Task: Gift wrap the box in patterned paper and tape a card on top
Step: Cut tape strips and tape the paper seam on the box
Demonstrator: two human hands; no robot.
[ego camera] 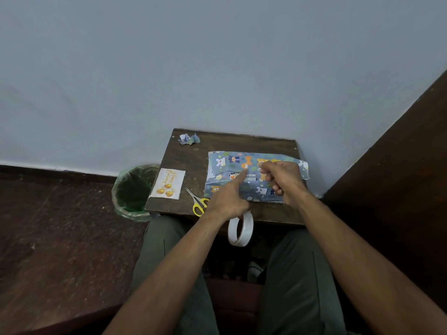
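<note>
The fingers (pixel 244 168) of the left hand (pixel 226 201) are mostly curled in, with only the index finger held straight and its tip pressed on the paper seam on top of the wrapped box (pixel 244 177), while the roll of tape (pixel 240 228) hangs below that hand at the front edge of the tabletop (pixel 186 153); which finger carries it cannot be told. The right hand (pixel 281 181) is held just beside, its fingers curled and pinched on what is judged to be a strip of clear tape, too faint to be sure of. The box lies on the right half of the tabletop, a loose flap of patterned paper (pixel 303 169) left sticking out at its far right end. For the step to go well, the seam should be kept pinned flat while the strip is laid across it and rubbed down from the middle outward, so that no slack is trapped. The scissors (pixel 198 201) lie just left of the box, the card (pixel 167 183) further left, near the edge, not yet placed. A paper scrap (pixel 189 139) sits at the far corner.
</note>
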